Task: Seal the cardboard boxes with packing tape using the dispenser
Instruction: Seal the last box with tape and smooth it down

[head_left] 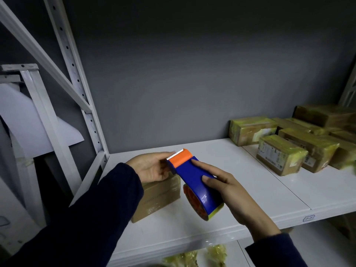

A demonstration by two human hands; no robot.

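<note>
Your dark sleeves (100, 214) reach in over the white shelf (250, 189). Your right hand (227, 191) grips the blue tape dispenser (194, 180) by its body, thumb and forefinger on top. Your left hand (152, 166) curls round its orange toothed head, just above a plain cardboard box (159, 197) standing on the shelf. Well apart to the right sit several parcels wrapped in yellowish tape (281, 153).

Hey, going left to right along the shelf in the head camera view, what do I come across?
White perforated metal shelf upright → left hand → blue and orange tape dispenser → right hand → cluster of yellowish tape-wrapped cardboard boxes.
</note>
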